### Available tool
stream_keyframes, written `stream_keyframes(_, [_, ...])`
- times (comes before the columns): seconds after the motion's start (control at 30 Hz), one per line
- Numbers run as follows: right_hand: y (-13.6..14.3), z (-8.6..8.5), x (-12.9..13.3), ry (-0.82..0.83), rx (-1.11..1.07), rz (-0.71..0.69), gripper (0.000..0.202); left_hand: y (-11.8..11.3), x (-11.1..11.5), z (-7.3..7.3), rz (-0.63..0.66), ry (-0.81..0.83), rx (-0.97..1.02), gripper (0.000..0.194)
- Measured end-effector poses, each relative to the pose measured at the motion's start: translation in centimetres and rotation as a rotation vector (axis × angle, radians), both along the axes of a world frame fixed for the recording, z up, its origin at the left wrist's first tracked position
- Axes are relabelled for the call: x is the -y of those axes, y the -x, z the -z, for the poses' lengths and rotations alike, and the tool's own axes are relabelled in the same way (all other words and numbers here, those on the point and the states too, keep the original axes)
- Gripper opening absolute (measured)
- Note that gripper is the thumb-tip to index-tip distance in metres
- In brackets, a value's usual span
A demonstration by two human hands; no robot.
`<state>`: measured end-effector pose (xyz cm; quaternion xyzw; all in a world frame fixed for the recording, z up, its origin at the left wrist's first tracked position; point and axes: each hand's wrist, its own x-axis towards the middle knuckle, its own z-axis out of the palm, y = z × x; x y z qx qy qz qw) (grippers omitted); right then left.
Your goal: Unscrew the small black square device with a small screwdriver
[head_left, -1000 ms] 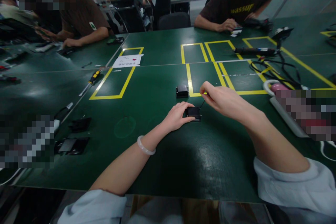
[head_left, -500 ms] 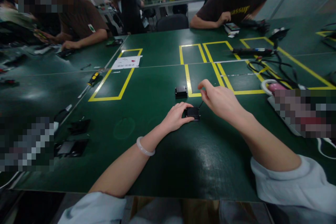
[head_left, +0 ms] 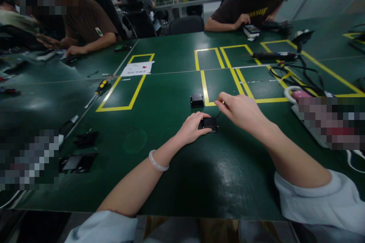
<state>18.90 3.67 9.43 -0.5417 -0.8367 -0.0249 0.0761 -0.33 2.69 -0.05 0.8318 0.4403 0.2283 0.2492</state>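
Green tabletop (head_left: 168, 193) with left hand (head_left: 191, 128) around black box (head_left: 210, 122), inside unseen, and right hand (head_left: 238, 109) around slim tool (head_left: 218, 115).

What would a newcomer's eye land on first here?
Probably the bare left hand gripping a small black boxy part, mid-view on the dark green table. The bare right hand holds a thin dark tool at the part's far right corner. Beyond, bright yellow tape outlines stripe the table.

- One head-worn camera looks forward and down over the near edge of the glossy dark-green worktop (head_left: 171, 91).
- Its wide view holds the bare left hand (head_left: 191, 129) and bare right hand (head_left: 238, 108) close, mid-frame.
- The black-backed chair (head_left: 186, 26) lies farther off.
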Motion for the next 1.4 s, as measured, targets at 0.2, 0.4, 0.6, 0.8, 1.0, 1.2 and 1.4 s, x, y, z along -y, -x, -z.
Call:
stream_keyframes(0.2, [-0.43,0.05,-0.18,0.063,-0.083,-0.082,0.027,0.11,0.01,0.03,0.008,-0.013,0.006,0.037])
stream_keyframes(0.4, [-0.80,-0.22,-0.32,0.084,-0.090,-0.112,0.027,0.10,0.08,-0.06,0.003,0.005,-0.004,0.038])
stream_keyframes(0.6, [-0.10,-0.35,0.00,0.018,0.017,0.020,0.035,0.12,0.03,0.07,0.004,-0.006,0.003,0.038])
stream_keyframes(0.8, [-0.59,0.03,-0.30,0.056,-0.064,-0.062,0.032,0.13,-0.07,0.18,0.014,-0.012,0.011,0.038])
stream_keyframes(1.0, [-0.86,-0.11,-0.31,0.072,-0.088,-0.091,0.029,0.15,-0.11,0.12,0.015,-0.006,0.000,0.038])
stream_keyframes(1.2, [-0.17,-0.35,0.07,0.014,0.007,0.006,0.031,0.16,-0.18,0.21,0.019,-0.015,0.010,0.038])
stream_keyframes(1.4, [-0.04,-0.10,-0.13,0.021,0.010,0.035,0.031,0.23,-0.19,0.21,0.020,0.001,-0.006,0.040])
